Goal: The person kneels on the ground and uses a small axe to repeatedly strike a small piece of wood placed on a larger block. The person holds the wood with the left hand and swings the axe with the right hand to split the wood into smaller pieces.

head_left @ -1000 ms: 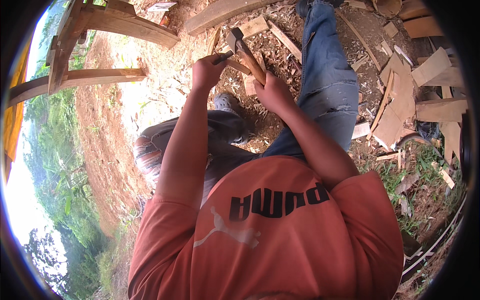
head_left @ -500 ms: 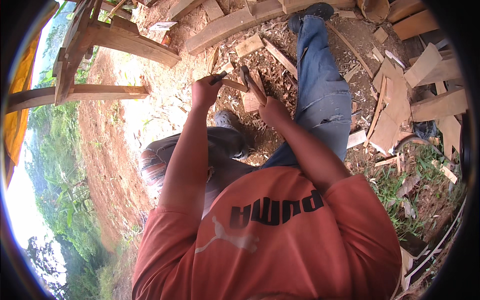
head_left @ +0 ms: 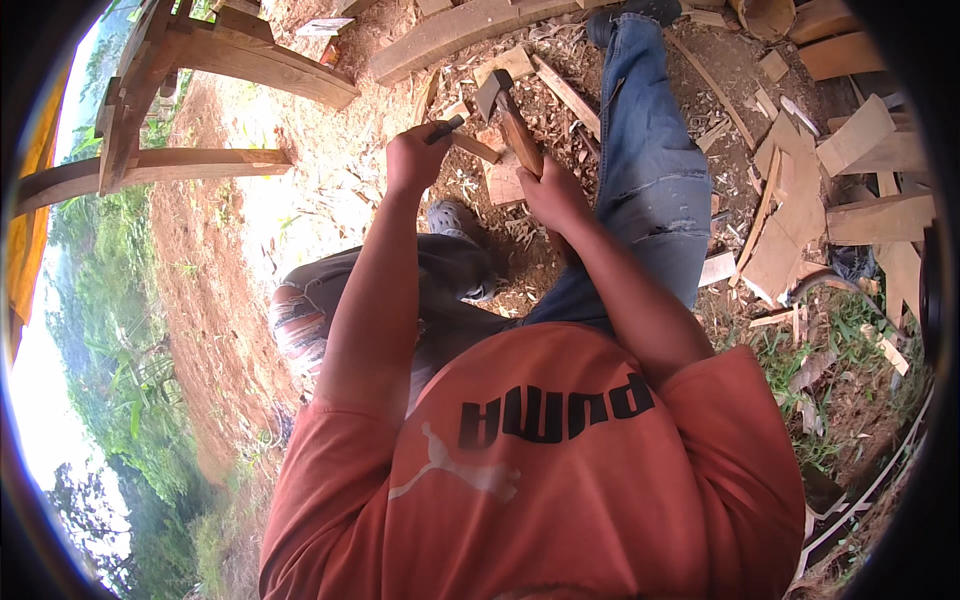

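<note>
While the right hand [head_left: 553,193] grips a wooden-handled hammer [head_left: 510,118] w/ the steel head raised up and away from the body, the left hand [head_left: 417,157] is wrapped tight around a chisel [head_left: 447,128], dark end poking out past the fist, aimed toward the small wood block [head_left: 503,183] on the ground between the legs. Both hands fully closed on their tools; no free fingers showing. A thin wood strip [head_left: 478,148] runs from beside the left fist toward the hammer handle; can't tell if it's the chisel's shaft or a separate piece.

Risks, as I judge them:
- Hammer head sits near the left fist. A strike that drifts off the chisel end would land on knuckles or thumb, esp. as the chisel butt is small and mostly hidden in the grip.
- Block looks loose on chip-covered dirt, nothing clamping it. A blow could skid or flip it, and the chisel edge would jump toward the shoe [head_left: 452,218] or the bent left knee.
- Right leg in blue jeans [head_left: 650,170] lies just beside the work; a glancing chisel goes that way too.
- Wood chips [head_left: 560,60] all over the ground, so footing & seating for the block are poor.
- Can't tell how the chisel tip meets the wood; the hand hides it.
</note>
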Demonstrator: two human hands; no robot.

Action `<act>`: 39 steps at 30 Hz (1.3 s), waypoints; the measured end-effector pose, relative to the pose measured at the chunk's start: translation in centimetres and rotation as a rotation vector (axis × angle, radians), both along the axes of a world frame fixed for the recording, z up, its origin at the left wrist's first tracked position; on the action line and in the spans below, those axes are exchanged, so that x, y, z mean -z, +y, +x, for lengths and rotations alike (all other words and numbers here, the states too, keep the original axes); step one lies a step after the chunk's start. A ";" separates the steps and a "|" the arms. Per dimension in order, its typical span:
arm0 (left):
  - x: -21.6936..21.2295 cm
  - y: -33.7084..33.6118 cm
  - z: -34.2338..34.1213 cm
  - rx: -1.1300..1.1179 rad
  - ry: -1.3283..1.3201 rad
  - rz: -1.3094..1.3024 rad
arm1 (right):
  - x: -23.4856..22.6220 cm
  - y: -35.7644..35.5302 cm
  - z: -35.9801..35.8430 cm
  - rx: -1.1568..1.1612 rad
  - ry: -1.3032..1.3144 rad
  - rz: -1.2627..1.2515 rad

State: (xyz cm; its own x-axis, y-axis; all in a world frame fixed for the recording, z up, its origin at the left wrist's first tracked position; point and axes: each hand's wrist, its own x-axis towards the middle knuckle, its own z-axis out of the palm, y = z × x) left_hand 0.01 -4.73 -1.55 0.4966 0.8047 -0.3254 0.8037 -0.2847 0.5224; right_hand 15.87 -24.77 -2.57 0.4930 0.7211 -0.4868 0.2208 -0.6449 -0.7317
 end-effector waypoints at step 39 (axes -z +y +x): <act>0.4 0.1 0.1 -0.023 -0.034 0.005 | 1.5 -0.5 -0.4 -0.016 -0.015 -0.021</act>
